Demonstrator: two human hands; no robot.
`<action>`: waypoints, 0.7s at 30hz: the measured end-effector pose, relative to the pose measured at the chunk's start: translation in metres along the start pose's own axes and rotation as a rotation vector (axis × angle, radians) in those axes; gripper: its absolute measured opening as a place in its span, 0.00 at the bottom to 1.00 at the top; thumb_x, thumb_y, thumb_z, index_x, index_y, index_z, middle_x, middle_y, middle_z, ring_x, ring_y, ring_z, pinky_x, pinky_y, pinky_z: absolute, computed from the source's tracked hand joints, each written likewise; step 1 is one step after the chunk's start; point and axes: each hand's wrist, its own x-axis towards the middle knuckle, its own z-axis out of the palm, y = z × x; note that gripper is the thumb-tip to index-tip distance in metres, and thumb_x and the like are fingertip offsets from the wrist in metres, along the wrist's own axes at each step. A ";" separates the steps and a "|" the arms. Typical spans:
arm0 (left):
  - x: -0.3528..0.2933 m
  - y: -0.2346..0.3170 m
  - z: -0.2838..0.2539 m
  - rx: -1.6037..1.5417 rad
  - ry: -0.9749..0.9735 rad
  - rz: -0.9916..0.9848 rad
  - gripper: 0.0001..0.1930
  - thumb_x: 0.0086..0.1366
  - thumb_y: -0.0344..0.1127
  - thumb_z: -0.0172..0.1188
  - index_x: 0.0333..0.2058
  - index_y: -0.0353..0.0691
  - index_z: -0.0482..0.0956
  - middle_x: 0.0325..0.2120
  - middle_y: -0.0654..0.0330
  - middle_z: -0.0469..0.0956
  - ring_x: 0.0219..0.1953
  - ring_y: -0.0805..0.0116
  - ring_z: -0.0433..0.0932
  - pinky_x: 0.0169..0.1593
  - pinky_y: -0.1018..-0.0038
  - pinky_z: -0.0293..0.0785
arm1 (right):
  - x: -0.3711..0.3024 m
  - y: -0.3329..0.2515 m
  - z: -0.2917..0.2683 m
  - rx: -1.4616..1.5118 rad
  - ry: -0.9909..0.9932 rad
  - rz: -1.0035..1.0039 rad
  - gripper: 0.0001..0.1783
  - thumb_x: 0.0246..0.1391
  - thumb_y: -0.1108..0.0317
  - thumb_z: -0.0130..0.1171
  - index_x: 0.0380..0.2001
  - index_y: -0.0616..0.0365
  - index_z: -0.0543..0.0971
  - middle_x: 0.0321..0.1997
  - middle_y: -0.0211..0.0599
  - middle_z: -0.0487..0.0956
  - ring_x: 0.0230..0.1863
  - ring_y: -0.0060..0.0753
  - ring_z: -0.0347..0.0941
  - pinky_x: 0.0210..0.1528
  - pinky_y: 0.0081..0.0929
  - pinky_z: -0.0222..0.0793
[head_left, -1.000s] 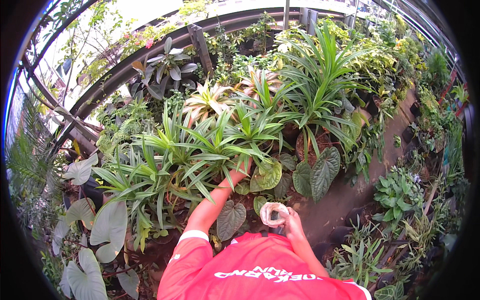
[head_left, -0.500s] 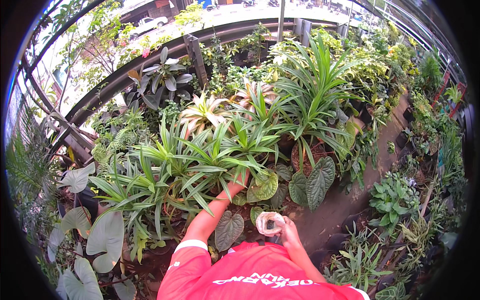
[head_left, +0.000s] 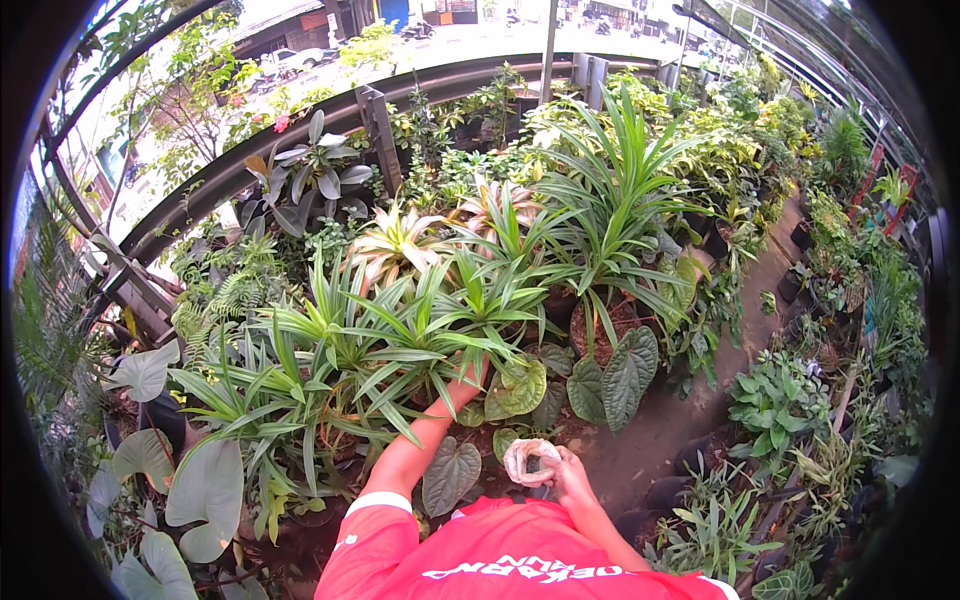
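Observation:
My left hand reaches in among the long strap-shaped leaves of a bushy green plant; its fingers are hidden beneath the foliage. Beside its wrist hangs a broad, yellowish-green quilted leaf. Lower down, close to my shirt, my right hand is closed on the edge of a small clear plastic bag. The bag's mouth gapes upward with a crumpled rim, and what lies inside is too small to make out. A dark heart-shaped leaf sits between my two forearms.
A pot of brown soil with a taller strap-leaved plant stands ahead. Large textured leaves overhang a dirt path at right. Low plants line its far side. A curved metal rail runs behind the bed.
The whole view has shifted slightly, with plants appearing a little lower and left. The left hand stays among the leaves, and the right hand still holds the plastic bag.

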 end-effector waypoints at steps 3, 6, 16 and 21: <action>0.000 -0.001 0.001 -0.015 -0.055 -0.029 0.31 0.54 0.26 0.49 0.58 0.23 0.55 0.20 0.42 0.75 0.24 0.41 0.76 0.31 0.53 0.71 | -0.003 0.000 0.003 -0.027 0.021 0.004 0.05 0.56 0.74 0.51 0.36 0.56 0.71 0.28 0.28 0.73 0.24 0.18 0.69 0.24 0.17 0.65; 0.001 0.000 0.001 -0.047 -0.175 -0.097 0.32 0.54 0.26 0.49 0.59 0.23 0.54 0.20 0.42 0.75 0.23 0.41 0.76 0.30 0.53 0.71 | -0.006 -0.001 0.004 -0.038 0.007 0.022 0.05 0.56 0.74 0.51 0.37 0.58 0.71 0.28 0.28 0.73 0.25 0.19 0.71 0.25 0.18 0.67; 0.002 0.005 -0.008 -0.082 -0.412 -0.220 0.38 0.52 0.28 0.51 0.60 0.19 0.47 0.17 0.42 0.75 0.19 0.43 0.75 0.25 0.52 0.70 | -0.001 0.012 0.000 -0.028 -0.023 0.014 0.04 0.57 0.71 0.55 0.36 0.54 0.72 0.26 0.25 0.73 0.22 0.17 0.70 0.23 0.18 0.66; 0.010 0.008 -0.011 -0.028 -0.545 -0.219 0.36 0.54 0.31 0.51 0.58 0.17 0.50 0.22 0.41 0.78 0.25 0.43 0.79 0.30 0.53 0.75 | -0.005 0.013 -0.003 -0.045 -0.038 0.013 0.03 0.57 0.72 0.53 0.36 0.54 0.71 0.26 0.24 0.72 0.23 0.16 0.69 0.24 0.15 0.64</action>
